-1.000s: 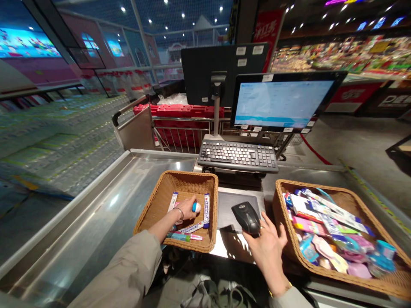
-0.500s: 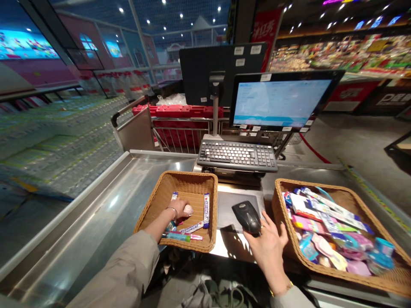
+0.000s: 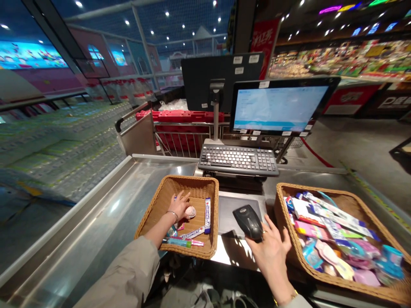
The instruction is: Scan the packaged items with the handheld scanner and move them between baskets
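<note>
My left hand (image 3: 180,204) lies inside the left wicker basket (image 3: 156,208), fingers spread, its fingertips beside a small round pale pink item (image 3: 191,211) on the basket floor. Nothing is gripped in it. A narrow blue and white box (image 3: 207,209) and a few toothbrush packs (image 3: 181,242) lie near my wrist. My right hand (image 3: 272,248) holds the rear end of a black barcode scanner (image 3: 248,217) that rests on the counter between the baskets, with the outer fingers splayed.
The right wicker basket (image 3: 280,193) is heaped with several packaged toothbrushes and toothpaste. Behind stand a keyboard (image 3: 238,159), a lit monitor (image 3: 278,107) and a trolley with red crates (image 3: 180,116). A steel checkout counter (image 3: 105,214) runs to the left.
My left hand lowered the round item into the left basket and opened, leaving it on the basket floor. My right hand stayed on the scanner. The camera tilted slightly.
</note>
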Available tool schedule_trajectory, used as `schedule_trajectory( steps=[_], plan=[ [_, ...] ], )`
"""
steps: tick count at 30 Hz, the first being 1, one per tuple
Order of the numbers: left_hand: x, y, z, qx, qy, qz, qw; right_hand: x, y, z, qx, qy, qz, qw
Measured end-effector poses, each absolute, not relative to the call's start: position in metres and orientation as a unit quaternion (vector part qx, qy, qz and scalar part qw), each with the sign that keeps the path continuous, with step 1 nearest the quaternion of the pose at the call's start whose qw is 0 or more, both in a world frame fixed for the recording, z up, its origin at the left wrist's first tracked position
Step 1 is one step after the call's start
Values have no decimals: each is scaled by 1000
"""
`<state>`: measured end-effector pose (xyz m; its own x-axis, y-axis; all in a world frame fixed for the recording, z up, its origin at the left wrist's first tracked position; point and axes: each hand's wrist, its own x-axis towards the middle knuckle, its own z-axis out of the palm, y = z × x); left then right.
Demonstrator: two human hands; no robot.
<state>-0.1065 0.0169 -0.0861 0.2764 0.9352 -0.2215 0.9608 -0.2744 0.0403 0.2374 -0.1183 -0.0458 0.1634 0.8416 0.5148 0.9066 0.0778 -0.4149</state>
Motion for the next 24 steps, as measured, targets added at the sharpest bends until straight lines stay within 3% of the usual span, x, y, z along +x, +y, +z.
schedule_trajectory(
  steps=[24],
  plan=[
    [-65,-4,-24,760,642,101,1,236,-113,-40,-616,-705,-51,347]
  ],
)
